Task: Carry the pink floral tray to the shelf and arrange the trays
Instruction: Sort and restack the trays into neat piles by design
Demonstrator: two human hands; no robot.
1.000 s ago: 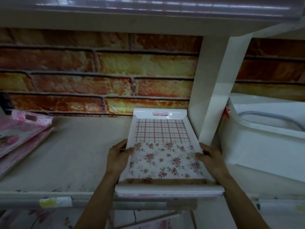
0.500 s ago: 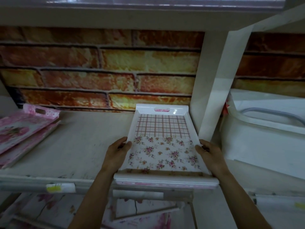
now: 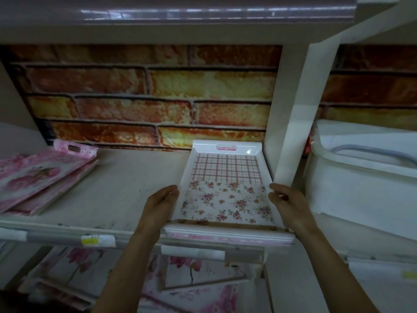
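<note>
Left hand [image 3: 161,204] grips the left long rim of the pink floral tray [image 3: 225,177], thumb on top of the rim, fingers curled against the side; right hand [image 3: 288,206] grips the right long rim the same way. Tray sits flat between the hands on the shelf [image 3: 126,188], checked half and handle slot away from the hands, floral half near them, near end hanging over the shelf front edge. More tray rims seem stacked under it, count unclear. White divider post [image 3: 293,132] just beyond right hand, white tub [image 3: 361,184] further right. Pink trays [image 3: 38,177] stacked well left of left hand. Brick-pattern back wall [image 3: 146,98] behind. Flower-print trays [image 3: 185,272] on the level below the hands
</note>
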